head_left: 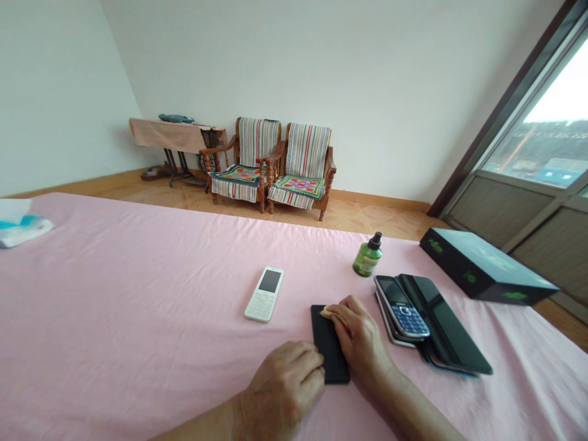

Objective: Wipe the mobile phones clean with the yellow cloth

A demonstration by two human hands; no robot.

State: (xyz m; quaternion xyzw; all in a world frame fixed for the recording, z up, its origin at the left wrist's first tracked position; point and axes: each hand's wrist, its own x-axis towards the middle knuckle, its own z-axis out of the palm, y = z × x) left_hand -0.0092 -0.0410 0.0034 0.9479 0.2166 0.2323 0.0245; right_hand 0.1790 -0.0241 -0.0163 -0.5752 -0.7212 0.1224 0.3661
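Black, its long axis pointing away, the slab (336,361) is clasped along its left edge by the left grip (291,380), pale cloth (326,312) being pinched by the right grip (361,331).

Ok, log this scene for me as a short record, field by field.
Left hand: on the left edge of a black slab
Right hand: holds a small pale cloth against the slab
Left of slab: white phone
Right of slab: blue phone, tablet
Farther off: green bottle, box
Surface: pink sheet
Background: two chairs
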